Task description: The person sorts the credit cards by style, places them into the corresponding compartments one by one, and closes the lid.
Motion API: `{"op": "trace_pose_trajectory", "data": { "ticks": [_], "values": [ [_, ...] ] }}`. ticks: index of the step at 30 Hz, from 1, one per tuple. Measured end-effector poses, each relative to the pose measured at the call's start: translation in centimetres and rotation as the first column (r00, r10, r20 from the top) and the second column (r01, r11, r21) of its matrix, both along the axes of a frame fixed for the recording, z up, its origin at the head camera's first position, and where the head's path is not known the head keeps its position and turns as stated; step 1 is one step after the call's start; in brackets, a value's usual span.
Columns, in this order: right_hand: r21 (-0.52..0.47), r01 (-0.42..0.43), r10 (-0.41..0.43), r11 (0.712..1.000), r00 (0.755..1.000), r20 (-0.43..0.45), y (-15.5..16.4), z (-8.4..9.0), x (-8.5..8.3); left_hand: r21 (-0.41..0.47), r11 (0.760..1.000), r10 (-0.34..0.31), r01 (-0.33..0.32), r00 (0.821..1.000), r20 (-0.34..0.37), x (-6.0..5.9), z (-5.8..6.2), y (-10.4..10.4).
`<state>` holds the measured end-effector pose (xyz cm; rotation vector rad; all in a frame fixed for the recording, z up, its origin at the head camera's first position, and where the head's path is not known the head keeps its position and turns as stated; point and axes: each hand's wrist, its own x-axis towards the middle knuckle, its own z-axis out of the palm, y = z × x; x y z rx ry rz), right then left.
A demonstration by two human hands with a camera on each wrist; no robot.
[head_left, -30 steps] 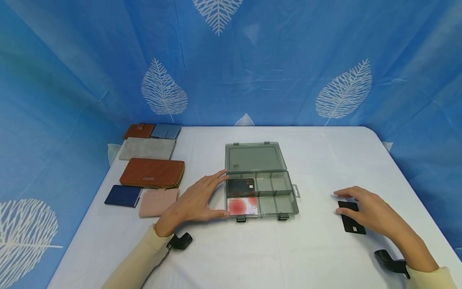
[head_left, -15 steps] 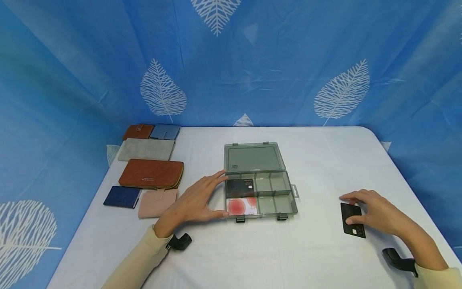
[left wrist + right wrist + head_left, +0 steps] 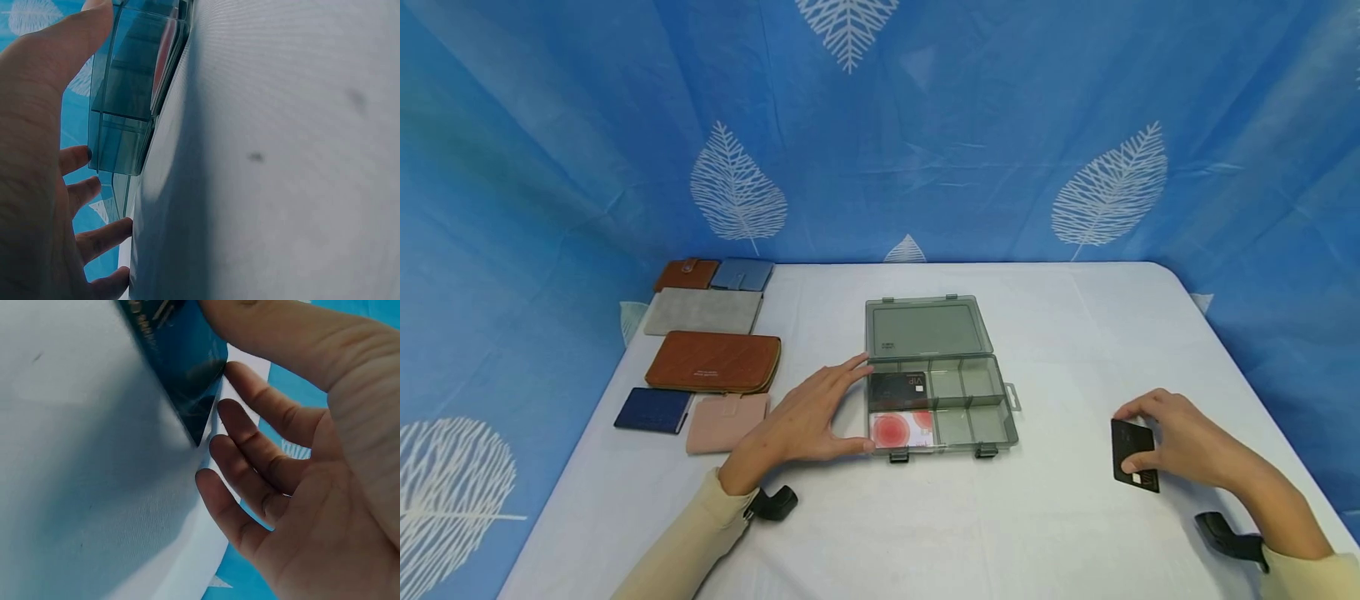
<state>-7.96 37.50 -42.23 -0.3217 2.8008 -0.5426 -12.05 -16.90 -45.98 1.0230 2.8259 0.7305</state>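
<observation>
At the right of the table, my right hand (image 3: 1180,440) pinches a black VIP-style card (image 3: 1131,442) with a gold chip. In the right wrist view the card (image 3: 187,375) is tilted, its lower corner near the cloth, with the thumb over its face and the index fingertip at its edge. My left hand (image 3: 808,421) rests with spread fingers against the left side of a clear grey compartment box (image 3: 957,425), its lid raised back. In the box's left compartments lie a black VIP card (image 3: 895,390) and a red-and-white card (image 3: 891,430).
Several wallets lie at the table's left: a brown zip wallet (image 3: 713,361), a grey one (image 3: 703,312), a navy one (image 3: 652,410), a pink one (image 3: 726,423), a small brown one (image 3: 687,273) and a blue one (image 3: 742,274). A blue leaf-patterned curtain (image 3: 970,125) stands behind.
My right hand has shifted slightly right, and its thumb has moved down the black card, which is now pinched and slightly tilted. The left hand has stayed at the box.
</observation>
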Motion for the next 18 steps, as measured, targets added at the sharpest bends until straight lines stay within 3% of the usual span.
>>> {"op": "trace_pose_trajectory", "data": {
  "ticks": [9,13,18],
  "values": [
    [-0.013,0.040,-0.039,0.999,0.999,0.036,-0.4,0.7,-0.4,-0.009,1.000,0.009,-0.009,1.000,0.011,0.0,-0.1,0.0],
    [-0.021,0.013,-0.015,1.000,0.995,-0.095,-0.8,1.4,-0.1,-0.009,1.000,0.008,-0.008,1.000,0.006,0.1,-0.1,0.0],
    [-0.046,-0.032,0.019,0.998,0.964,-0.266,-1.9,2.4,0.1,-0.010,1.000,0.006,-0.006,1.000,0.007,0.1,-0.1,-0.1]
  ]
}}
